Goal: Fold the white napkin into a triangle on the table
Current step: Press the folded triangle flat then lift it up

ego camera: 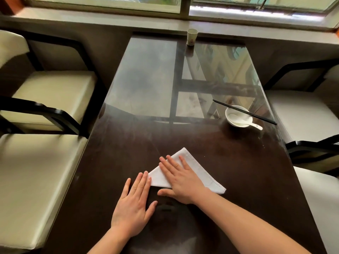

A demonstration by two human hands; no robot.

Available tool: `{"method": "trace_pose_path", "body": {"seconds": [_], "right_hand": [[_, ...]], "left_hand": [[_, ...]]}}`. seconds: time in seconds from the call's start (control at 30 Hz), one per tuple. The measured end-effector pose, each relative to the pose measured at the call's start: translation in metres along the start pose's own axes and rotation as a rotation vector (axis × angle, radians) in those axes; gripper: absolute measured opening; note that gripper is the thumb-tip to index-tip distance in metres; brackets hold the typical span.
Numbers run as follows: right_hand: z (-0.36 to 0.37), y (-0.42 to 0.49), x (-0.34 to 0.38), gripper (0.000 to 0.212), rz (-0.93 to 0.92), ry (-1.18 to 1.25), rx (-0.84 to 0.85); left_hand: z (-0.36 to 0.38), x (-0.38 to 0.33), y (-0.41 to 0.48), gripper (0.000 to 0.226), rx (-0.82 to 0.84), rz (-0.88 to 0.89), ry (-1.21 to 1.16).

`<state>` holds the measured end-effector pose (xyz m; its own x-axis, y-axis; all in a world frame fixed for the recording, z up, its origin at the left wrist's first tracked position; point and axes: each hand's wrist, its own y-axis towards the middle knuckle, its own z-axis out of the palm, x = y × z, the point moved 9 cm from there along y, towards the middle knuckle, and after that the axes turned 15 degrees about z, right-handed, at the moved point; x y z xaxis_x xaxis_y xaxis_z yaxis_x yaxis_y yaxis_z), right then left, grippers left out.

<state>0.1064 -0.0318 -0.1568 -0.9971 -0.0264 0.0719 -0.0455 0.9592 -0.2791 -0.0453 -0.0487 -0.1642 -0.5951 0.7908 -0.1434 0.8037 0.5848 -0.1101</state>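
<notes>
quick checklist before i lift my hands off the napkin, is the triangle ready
1. Napkin forms a triangle: ok, three corners show.
2. Lies flat on the table: ok where visible.
3. Right hand pressing it flat: ok, palm down, fingers spread.
4. Left hand holding the left corner: ok, only fingertips touch the edge.
5. Layers aligned under the right hand: cannot tell, hidden.
6. Bowl, chopsticks and cup well apart from the napkin: ok.
</notes>
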Motion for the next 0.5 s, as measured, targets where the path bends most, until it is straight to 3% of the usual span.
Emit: {"method": "trace_pose_path", "body": {"seconds": [0.13, 0.33, 0.5], "right_hand": [[-0.008, 0.02, -0.057, 0.104, 0.176, -0.045, 0.011], [-0.023, 0.017, -0.065, 0.097, 0.226, -0.048, -0.002], [-0.019, -0.013, 0.007, 0.097, -0.041, 0.044, -0.075]], "left_hand": [[0.001, 0.001, 0.001, 0.077, 0.01, -0.008, -0.002], [-0.003, 0.0, 0.0, 0.077, 0.028, -0.025, -0.004], [-0.004, 0.0, 0.0, 0.077, 0.026, -0.009, -0.006]]}}
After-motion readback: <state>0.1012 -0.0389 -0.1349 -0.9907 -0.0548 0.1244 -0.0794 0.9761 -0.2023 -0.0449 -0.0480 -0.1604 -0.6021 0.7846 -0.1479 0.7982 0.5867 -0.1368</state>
